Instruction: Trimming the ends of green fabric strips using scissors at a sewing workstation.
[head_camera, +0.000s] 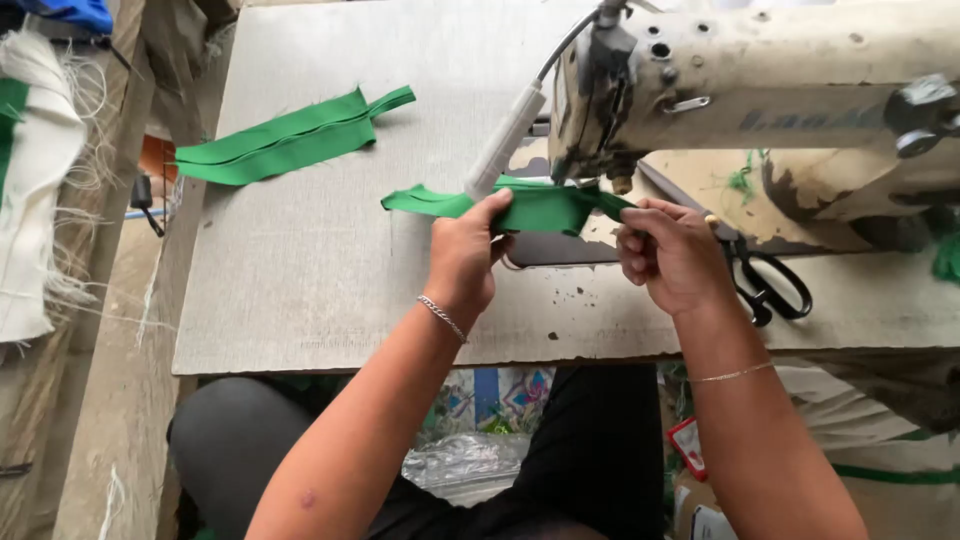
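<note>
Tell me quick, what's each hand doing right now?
Left hand: closed, pinching the green fabric strip.
Right hand: closed, gripping the strip's other end.

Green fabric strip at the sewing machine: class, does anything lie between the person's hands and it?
Nothing visible does. The left hand and right hand both already pinch the green fabric strip, which runs under the sewing machine head.

Sewing machine (760, 90) and scissors (770, 285) crowd right; table (300, 270) left bare.
</note>
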